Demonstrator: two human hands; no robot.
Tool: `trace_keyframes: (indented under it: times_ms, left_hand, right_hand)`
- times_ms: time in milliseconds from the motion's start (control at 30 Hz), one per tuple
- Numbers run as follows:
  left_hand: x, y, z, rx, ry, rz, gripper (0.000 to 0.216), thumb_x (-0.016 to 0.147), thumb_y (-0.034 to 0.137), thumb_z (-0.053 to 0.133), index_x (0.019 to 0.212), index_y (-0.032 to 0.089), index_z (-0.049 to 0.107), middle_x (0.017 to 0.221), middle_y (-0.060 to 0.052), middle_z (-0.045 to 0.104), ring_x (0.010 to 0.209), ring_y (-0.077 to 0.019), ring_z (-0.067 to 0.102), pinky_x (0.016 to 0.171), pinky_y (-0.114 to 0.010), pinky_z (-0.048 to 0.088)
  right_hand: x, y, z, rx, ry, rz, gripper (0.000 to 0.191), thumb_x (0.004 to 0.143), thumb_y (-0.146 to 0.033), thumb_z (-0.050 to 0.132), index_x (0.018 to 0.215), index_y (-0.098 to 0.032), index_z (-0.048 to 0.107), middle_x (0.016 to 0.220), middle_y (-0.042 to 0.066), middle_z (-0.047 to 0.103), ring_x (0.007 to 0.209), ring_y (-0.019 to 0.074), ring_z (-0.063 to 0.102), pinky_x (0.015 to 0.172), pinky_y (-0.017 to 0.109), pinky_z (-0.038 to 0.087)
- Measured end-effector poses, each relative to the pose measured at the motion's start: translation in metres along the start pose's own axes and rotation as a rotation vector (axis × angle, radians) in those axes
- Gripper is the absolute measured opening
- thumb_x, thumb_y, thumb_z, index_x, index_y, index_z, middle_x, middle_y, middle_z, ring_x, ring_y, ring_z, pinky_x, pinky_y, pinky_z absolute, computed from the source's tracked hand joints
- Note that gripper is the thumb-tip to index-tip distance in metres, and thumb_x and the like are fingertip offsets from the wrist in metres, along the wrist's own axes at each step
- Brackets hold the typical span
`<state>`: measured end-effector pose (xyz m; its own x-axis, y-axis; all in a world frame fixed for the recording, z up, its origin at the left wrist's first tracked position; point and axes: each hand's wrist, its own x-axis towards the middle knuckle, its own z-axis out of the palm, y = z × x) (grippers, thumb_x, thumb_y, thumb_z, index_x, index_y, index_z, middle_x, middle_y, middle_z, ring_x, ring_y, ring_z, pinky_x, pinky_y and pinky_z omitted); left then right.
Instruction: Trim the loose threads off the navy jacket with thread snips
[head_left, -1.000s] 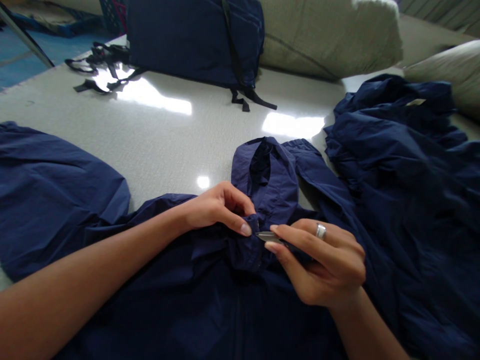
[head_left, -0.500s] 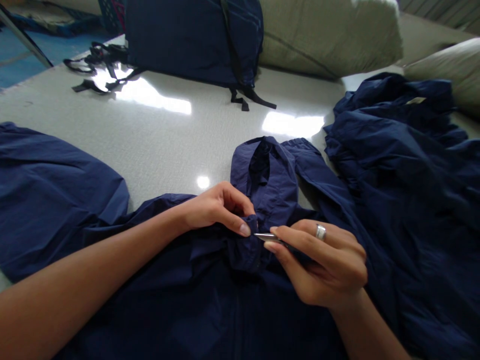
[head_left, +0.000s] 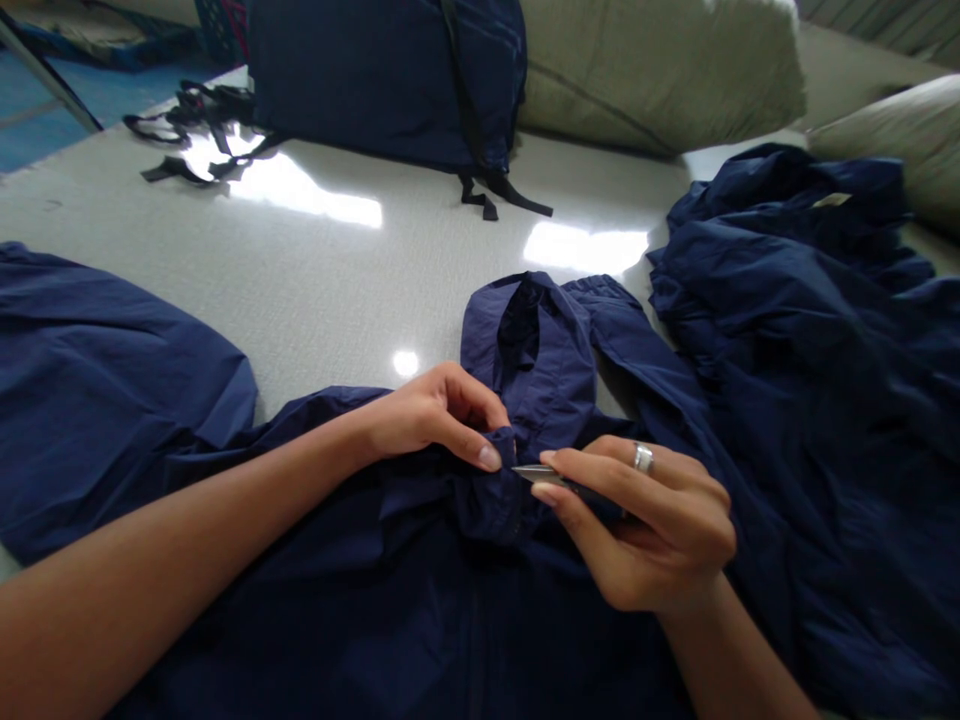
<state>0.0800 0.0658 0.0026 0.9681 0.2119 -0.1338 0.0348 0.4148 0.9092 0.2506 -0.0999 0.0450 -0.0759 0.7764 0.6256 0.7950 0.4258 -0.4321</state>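
Observation:
My left hand point(head_left: 439, 420) pinches a fold of a navy nylon jacket point(head_left: 450, 600) at its collar, just below the hood point(head_left: 532, 350). My right hand point(head_left: 645, 525), with a silver ring on one finger, holds a small pointed metal tool point(head_left: 540, 473), perhaps tweezers or a thread cutter, between thumb and fingers. Its tip sits at the edge of the gathered cloth, and the fingers hide the rest of it. A jacket sleeve point(head_left: 112, 390) lies out to the left.
More navy fabric point(head_left: 795, 320) lies heaped on the right of the pale speckled table point(head_left: 300, 280). A navy bag point(head_left: 382, 80) with black straps point(head_left: 199, 130) stands at the far edge, in front of large beige cushions point(head_left: 652, 75). Blue floor point(head_left: 45, 130) shows at the upper left.
Both hands stay almost in place, with the tool tip still at the fold. The right hand has shifted very slightly, and the background has drifted a little in the view.

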Motion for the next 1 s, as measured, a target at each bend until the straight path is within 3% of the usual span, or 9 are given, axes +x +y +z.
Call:
trace_keyframes:
  times_ms: [500, 1000]
  left_hand:
    - [-0.0004, 0.0064, 0.0048, -0.001, 0.029, -0.039, 0.012, 0.06, 0.017, 0.088, 0.07, 0.013, 0.081, 0.07, -0.004, 0.073, 0.063, -0.012, 0.064, 0.06, -0.022, 0.047]
    - [0.0007, 0.0015, 0.0016, 0.005, 0.017, -0.013, 0.014, 0.061, 0.018, 0.089, 0.072, 0.014, 0.082, 0.071, -0.004, 0.074, 0.065, -0.0128, 0.065, 0.061, -0.022, 0.049]
  right_hand:
    - [-0.0002, 0.0002, 0.001, -0.142, 0.046, -0.084, 0.012, 0.086, -0.01, 0.077, 0.096, -0.015, 0.073, 0.067, 0.002, 0.072, 0.054, 0.0128, 0.066, 0.053, 0.025, 0.052]
    - [-0.0014, -0.0015, 0.0013, -0.124, 0.046, -0.092, 0.013, 0.085, -0.008, 0.077, 0.097, -0.014, 0.074, 0.068, 0.003, 0.073, 0.056, 0.0141, 0.068, 0.056, 0.026, 0.052]
